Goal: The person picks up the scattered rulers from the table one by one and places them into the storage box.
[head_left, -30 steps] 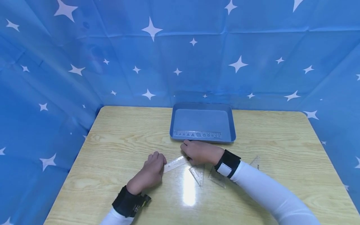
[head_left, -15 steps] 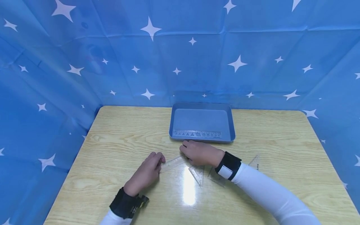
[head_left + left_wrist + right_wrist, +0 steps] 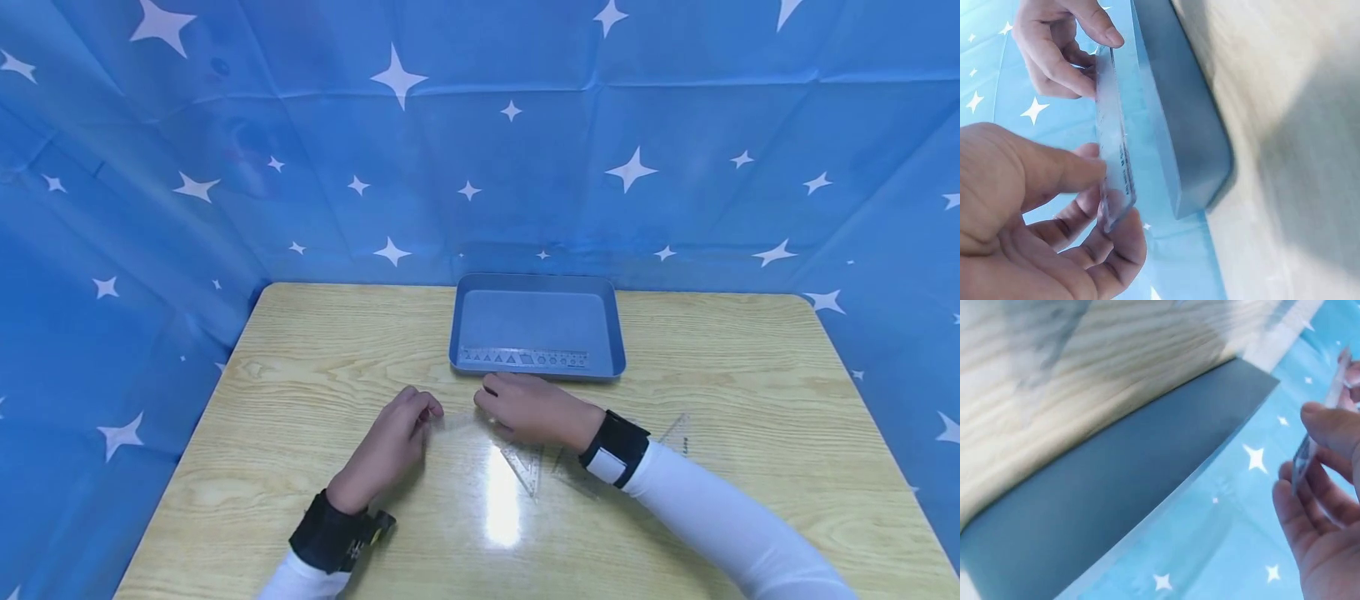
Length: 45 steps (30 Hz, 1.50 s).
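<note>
A clear plastic ruler point(image 3: 1113, 119) is held between both hands, in front of the blue tray. My left hand point(image 3: 386, 450) pinches one end between thumb and fingers. At the other end, the thumb and fingers of my right hand point(image 3: 534, 410) grip it. The left wrist view shows the ruler tilted on edge, with small dark print near the left hand. In the head view it looks faint. On the table beneath and beside the right hand lie a clear set square point(image 3: 525, 468) and another clear piece point(image 3: 576, 473), partly hidden by the right wrist.
The shallow blue tray point(image 3: 611, 317) stands at the table's back edge, just beyond the hands. Inside it, along the near wall, lies a clear stencil ruler point(image 3: 523, 358) with cut-out shapes. Another clear triangle point(image 3: 677, 435) rests behind the right forearm. A blue starry cloth point(image 3: 480, 150) hangs behind.
The ruler between the hands has turned from a bright, wide strip to a fainter one. My left hand has shifted slightly left and away from me; the right has barely moved.
</note>
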Each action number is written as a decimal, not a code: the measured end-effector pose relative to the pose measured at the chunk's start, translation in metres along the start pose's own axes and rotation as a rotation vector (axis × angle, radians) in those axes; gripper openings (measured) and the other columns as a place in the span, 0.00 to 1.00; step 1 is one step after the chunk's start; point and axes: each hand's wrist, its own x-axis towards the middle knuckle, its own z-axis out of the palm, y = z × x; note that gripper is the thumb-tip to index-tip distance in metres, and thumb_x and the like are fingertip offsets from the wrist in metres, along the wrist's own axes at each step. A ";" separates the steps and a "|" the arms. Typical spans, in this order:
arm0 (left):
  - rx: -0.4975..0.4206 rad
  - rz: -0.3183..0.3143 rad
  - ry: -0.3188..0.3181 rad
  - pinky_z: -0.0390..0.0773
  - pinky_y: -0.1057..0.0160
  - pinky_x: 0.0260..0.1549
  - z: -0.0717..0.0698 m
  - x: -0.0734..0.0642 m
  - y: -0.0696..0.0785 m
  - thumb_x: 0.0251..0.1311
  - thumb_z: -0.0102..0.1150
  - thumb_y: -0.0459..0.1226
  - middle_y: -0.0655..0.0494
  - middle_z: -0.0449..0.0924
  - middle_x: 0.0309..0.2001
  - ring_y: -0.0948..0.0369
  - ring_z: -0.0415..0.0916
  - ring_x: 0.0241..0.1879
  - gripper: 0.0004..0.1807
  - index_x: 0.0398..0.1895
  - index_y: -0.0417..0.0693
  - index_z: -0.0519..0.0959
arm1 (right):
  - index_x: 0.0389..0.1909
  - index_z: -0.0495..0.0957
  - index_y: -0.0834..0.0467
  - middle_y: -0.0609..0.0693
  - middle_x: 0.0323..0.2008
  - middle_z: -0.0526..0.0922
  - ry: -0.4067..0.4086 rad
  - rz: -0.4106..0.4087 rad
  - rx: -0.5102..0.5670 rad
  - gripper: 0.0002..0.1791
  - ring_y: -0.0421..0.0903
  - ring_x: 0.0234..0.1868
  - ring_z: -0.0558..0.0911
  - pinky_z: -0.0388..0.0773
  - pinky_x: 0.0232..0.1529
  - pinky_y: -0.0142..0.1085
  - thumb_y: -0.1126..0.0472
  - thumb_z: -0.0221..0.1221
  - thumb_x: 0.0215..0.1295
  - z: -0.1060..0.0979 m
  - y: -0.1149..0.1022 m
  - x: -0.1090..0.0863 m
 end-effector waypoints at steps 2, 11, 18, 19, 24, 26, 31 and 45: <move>0.013 0.036 0.031 0.78 0.62 0.37 -0.003 0.003 0.002 0.61 0.58 0.17 0.51 0.76 0.35 0.61 0.73 0.37 0.13 0.40 0.40 0.83 | 0.48 0.78 0.58 0.49 0.39 0.76 0.035 0.012 -0.005 0.08 0.44 0.39 0.75 0.78 0.43 0.36 0.63 0.60 0.72 -0.004 0.001 -0.001; 0.061 0.156 0.080 0.79 0.61 0.37 -0.019 0.026 0.016 0.64 0.58 0.19 0.50 0.76 0.39 0.59 0.73 0.38 0.13 0.45 0.41 0.83 | 0.63 0.75 0.63 0.53 0.48 0.76 0.186 0.055 0.038 0.18 0.45 0.45 0.74 0.76 0.44 0.35 0.72 0.56 0.75 -0.025 0.013 -0.014; 0.070 0.134 -0.015 0.76 0.59 0.40 -0.023 0.051 0.030 0.62 0.68 0.27 0.46 0.76 0.44 0.55 0.71 0.41 0.13 0.48 0.40 0.81 | 0.63 0.78 0.63 0.54 0.46 0.76 0.212 0.095 0.008 0.21 0.45 0.43 0.75 0.76 0.39 0.33 0.68 0.64 0.70 -0.030 0.029 -0.027; 0.077 0.137 -0.023 0.76 0.57 0.42 -0.022 0.055 0.031 0.60 0.70 0.27 0.45 0.76 0.45 0.54 0.71 0.43 0.14 0.48 0.40 0.81 | 0.62 0.79 0.63 0.53 0.46 0.77 0.208 0.100 0.005 0.21 0.45 0.43 0.75 0.76 0.39 0.33 0.67 0.65 0.69 -0.031 0.032 -0.028; 0.140 0.193 -0.034 0.74 0.55 0.43 -0.017 0.075 0.036 0.56 0.73 0.27 0.46 0.75 0.42 0.49 0.70 0.44 0.17 0.48 0.41 0.79 | 0.60 0.80 0.62 0.53 0.46 0.76 0.167 0.134 -0.036 0.22 0.45 0.42 0.76 0.78 0.39 0.33 0.63 0.69 0.66 -0.032 0.045 -0.035; 0.151 0.215 -0.028 0.73 0.55 0.42 -0.015 0.082 0.037 0.56 0.72 0.26 0.46 0.74 0.41 0.49 0.69 0.42 0.17 0.47 0.42 0.79 | 0.60 0.80 0.62 0.53 0.46 0.76 0.145 0.151 -0.054 0.22 0.44 0.42 0.75 0.77 0.39 0.33 0.61 0.68 0.67 -0.033 0.050 -0.036; 0.167 0.223 -0.024 0.74 0.52 0.46 -0.011 0.098 0.037 0.59 0.70 0.26 0.46 0.74 0.43 0.48 0.71 0.45 0.15 0.48 0.44 0.79 | 0.60 0.79 0.63 0.53 0.44 0.75 0.117 0.170 -0.059 0.22 0.43 0.39 0.73 0.76 0.37 0.34 0.60 0.68 0.68 -0.030 0.064 -0.037; 0.200 0.225 -0.082 0.74 0.51 0.55 0.001 0.139 0.030 0.60 0.67 0.24 0.46 0.76 0.49 0.46 0.73 0.52 0.17 0.53 0.41 0.81 | 0.54 0.82 0.63 0.54 0.40 0.77 0.039 0.242 -0.057 0.21 0.44 0.37 0.80 0.82 0.36 0.36 0.57 0.71 0.64 -0.030 0.090 -0.034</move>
